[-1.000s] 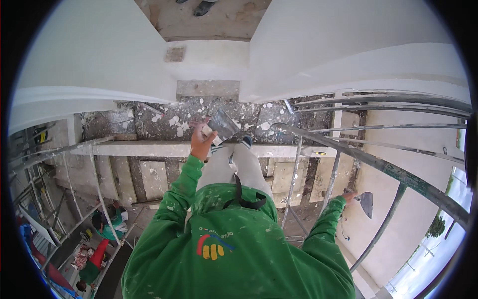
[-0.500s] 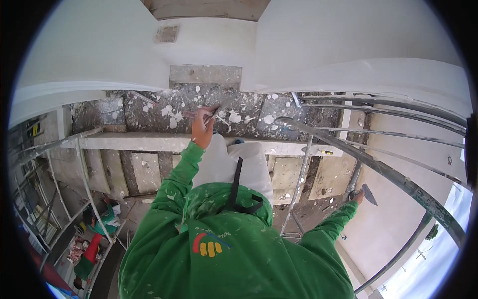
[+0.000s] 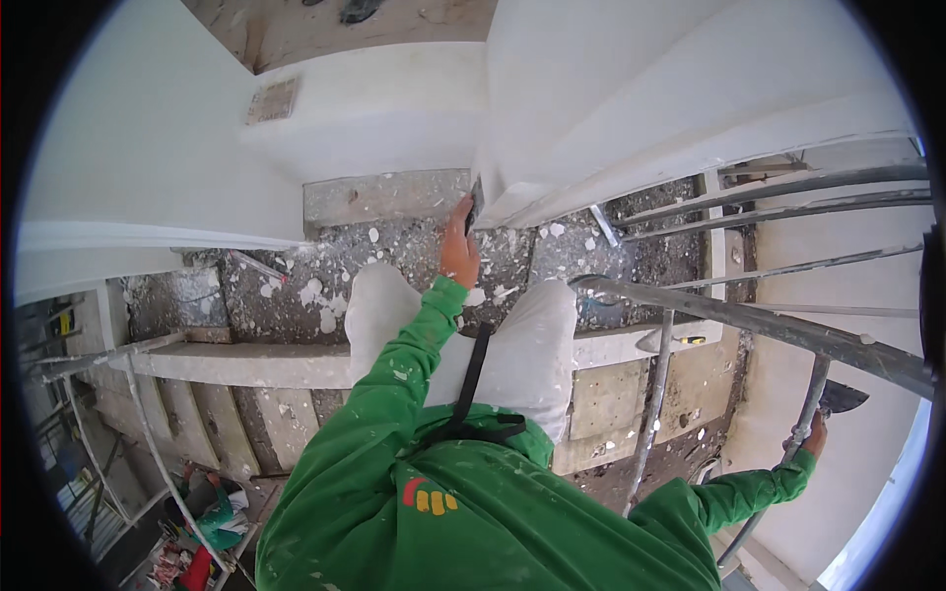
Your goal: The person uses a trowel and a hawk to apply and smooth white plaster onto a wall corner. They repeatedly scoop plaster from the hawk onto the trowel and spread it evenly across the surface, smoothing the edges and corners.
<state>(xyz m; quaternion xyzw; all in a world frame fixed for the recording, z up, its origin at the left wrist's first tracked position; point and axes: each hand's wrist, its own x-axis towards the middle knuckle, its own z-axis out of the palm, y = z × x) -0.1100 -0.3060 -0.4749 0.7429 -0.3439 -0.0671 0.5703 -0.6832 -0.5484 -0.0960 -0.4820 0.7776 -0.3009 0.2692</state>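
Note:
My left hand [image 3: 459, 254] is closed on a flat-bladed scraper [image 3: 476, 201], seen nearly edge-on. The blade stands upright beside the corner of the white wall [image 3: 506, 192]; whether it touches is hard to tell. Far out to the right, my right hand [image 3: 816, 433] is closed on a putty knife [image 3: 844, 397] with a wide, dark, flaring blade pointing away from me. That hand is beside a slanting metal scaffold tube [image 3: 810, 404]. My green sleeves and pale trousers are spotted with white, and my knees are bent and spread.
White lumps [image 3: 313, 292] litter the dark platform [image 3: 394, 258]. A yellow-and-black-handled tool [image 3: 692, 340] lies on a pale beam [image 3: 261, 366]. A thick scaffold pipe [image 3: 759, 317] crosses on the right, with thinner bars [image 3: 788, 205] beyond. Lower left, a person [image 3: 212, 512] is below on the scaffolding.
My left hand has moved right and forward with the scraper, to the wall corner. My right hand has swung outward to the right with the putty knife. My knees have spread apart.

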